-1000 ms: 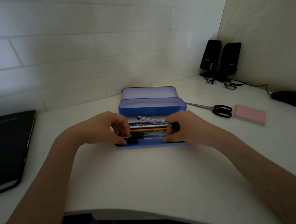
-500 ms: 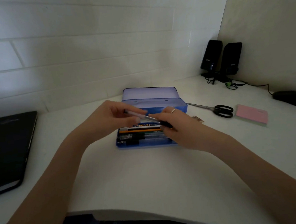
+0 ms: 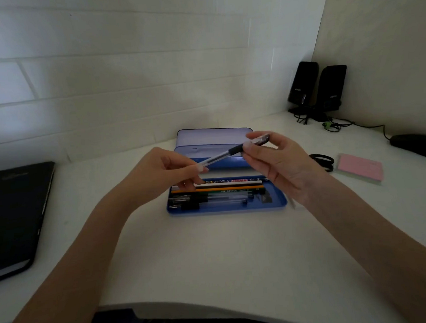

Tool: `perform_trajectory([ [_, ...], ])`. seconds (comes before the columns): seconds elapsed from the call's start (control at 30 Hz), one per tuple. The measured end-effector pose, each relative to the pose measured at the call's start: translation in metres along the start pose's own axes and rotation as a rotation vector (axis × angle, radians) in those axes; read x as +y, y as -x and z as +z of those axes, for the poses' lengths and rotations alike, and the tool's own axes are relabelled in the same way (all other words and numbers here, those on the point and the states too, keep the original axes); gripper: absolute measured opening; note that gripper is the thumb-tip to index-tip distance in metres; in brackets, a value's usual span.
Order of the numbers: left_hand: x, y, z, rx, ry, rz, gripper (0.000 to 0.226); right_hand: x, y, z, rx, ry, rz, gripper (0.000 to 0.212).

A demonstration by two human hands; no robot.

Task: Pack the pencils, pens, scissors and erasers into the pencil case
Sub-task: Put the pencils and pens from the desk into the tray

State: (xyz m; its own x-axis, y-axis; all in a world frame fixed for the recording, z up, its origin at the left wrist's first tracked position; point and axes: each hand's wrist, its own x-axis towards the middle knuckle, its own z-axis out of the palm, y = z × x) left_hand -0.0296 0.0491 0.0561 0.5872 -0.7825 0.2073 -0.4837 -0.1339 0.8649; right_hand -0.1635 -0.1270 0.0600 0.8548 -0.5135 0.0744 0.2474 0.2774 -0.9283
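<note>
above the open pencil case (image 3: 279, 203), both hands hold one clear-barrelled pen (image 3: 227, 153) in the air. the left hand (image 3: 158, 176) pinches the pen's lower left end between thumb and fingertips, and the right hand (image 3: 279, 161) pinches its upper right end, just past the dark rubber grip, between thumb and forefinger, with the other fingers loosely curled. the pen slants upward from left to right and touches nothing but the two hands.

the pencil case, a blue tin, sits on the white desk (image 3: 212, 256) towards its back edge, lid (image 3: 213, 136) folded back behind the tray. in the tray lie several pencils (image 3: 223, 188) side by side along the far wall and several pens (image 3: 209, 201) along the near wall, all lengthwise. a small dark item lies at the tray's right end, too dim to name.

towards the right edge of the desk the black handles of the scissors (image 3: 323, 161) show past the right hand, with a pink pad (image 3: 360, 168) just beside them. a black mouse (image 3: 418, 145) is further right, and two black speakers (image 3: 317, 90) stand in the back right corner. a black laptop (image 3: 13, 211) lies at the left edge.
</note>
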Motion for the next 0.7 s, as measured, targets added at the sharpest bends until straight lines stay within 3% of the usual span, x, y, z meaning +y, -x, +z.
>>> perform_trajectory([
  [0.1,0.001,-0.001,0.013,-0.029,0.040,-0.016,0.011,0.007,0.001,0.006,-0.051,-0.214,0.125,0.016],
  [0.27,0.000,-0.001,0.026,-0.002,0.002,-0.003,0.022,0.021,0.002,0.015,-0.127,-0.022,0.110,0.011],
  [0.33,0.001,-0.002,0.025,0.104,0.030,0.052,0.024,0.017,0.001,0.013,-0.109,0.135,0.027,0.013],
  [0.4,0.000,-0.002,0.020,0.188,0.133,0.113,0.043,0.013,0.003,0.010,-0.149,0.516,-0.111,0.015],
  [0.5,-0.001,-0.002,0.015,0.144,0.213,0.135,0.042,0.012,0.004,0.009,-0.238,1.069,-0.331,0.014],
  [0.6,0.000,0.001,0.017,0.154,0.114,0.077,0.021,0.012,-0.001,0.003,-0.274,1.112,-0.304,0.010],
  [0.7,-0.002,0.014,0.018,0.191,-0.223,0.109,0.015,0.005,-0.002,-0.005,-0.357,1.052,-0.165,0.008],
])
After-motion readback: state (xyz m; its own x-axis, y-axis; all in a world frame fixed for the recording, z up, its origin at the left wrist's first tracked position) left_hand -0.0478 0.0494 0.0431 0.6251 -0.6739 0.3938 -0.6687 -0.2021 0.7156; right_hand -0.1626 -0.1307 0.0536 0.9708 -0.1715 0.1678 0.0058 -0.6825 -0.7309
